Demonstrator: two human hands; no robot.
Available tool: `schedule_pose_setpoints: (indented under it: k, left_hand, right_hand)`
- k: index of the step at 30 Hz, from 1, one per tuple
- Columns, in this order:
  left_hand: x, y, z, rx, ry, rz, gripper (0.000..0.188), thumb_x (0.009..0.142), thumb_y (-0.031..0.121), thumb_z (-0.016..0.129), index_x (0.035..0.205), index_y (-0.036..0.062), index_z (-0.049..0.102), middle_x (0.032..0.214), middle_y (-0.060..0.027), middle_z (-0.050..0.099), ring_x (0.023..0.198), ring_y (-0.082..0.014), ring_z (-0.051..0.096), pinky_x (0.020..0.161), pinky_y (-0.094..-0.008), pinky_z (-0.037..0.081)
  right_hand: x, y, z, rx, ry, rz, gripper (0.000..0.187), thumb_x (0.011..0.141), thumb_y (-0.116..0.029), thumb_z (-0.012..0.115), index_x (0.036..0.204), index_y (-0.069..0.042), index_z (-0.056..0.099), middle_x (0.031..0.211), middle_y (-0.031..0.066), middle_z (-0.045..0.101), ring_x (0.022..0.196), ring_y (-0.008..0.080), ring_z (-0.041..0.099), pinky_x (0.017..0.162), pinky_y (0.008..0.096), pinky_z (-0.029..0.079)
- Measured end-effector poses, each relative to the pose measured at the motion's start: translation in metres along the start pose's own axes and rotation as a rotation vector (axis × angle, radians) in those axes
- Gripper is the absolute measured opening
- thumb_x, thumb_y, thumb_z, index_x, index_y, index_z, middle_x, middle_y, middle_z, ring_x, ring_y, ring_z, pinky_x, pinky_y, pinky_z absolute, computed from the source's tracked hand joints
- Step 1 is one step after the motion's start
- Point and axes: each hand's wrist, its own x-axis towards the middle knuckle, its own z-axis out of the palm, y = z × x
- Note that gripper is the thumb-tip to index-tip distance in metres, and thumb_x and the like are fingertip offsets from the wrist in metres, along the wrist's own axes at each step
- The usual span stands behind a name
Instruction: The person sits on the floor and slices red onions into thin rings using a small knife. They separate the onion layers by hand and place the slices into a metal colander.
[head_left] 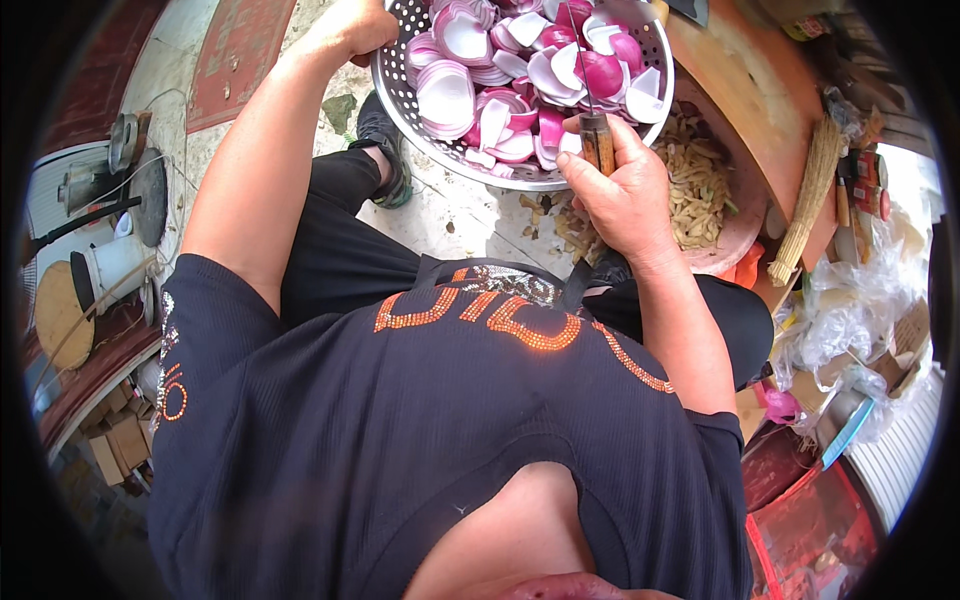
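The left grip (358, 28) clasps the metal colander (402, 100) at its left rim; the right grip (630, 192) holds a wooden-handled knife (598, 146) over its cut red onions (446, 100).

"What's lost around your colander (510, 183)?"
"Its far rim, past the picture's top edge, and the tip of your knife (597, 145), too thin to follow over it."
"Your left grip (352, 27)?"
"Left of the colander, clipped by that edge; you can't see its fingertips."
"Right of the colander?"
"It covers part of your basin (748, 180). Some fingers of your right grip (632, 190), by its near rim, are tucked from sight."
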Motion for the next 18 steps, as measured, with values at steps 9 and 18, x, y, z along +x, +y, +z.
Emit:
schedule_pose_setpoints:
  k: [9, 18]
  left_hand:
    - [-0.051, 0.044, -0.011, 0.275, 0.027, 0.250, 0.029, 0.076, 0.030, 0.075, 0.092, 0.0059, 0.073, 0.084, -0.0157, 0.072, 0.082, -0.0288, 0.070, 0.077, -0.0378, 0.054]
    - [-0.082, 0.048, 0.032, 0.564, 0.068, 0.405, 0.039, 0.076, 0.026, 0.072, 0.106, 0.0016, 0.067, 0.100, -0.0195, 0.071, 0.099, -0.0346, 0.069, 0.088, -0.0428, 0.055]
  right_hand:
    - [-0.001, 0.005, 0.001, -0.030, -0.007, -0.009, 0.027, 0.087, -0.014, 0.071, 0.112, -0.004, 0.064, 0.073, -0.0030, 0.059, 0.055, 0.0046, 0.054, 0.051, 0.0232, 0.045]
    - [0.001, 0.002, -0.001, -0.275, -0.088, -0.059, 0.036, 0.083, -0.024, 0.071, 0.110, -0.002, 0.061, 0.087, 0.0196, 0.068, 0.083, 0.0373, 0.069, 0.076, 0.0419, 0.053]
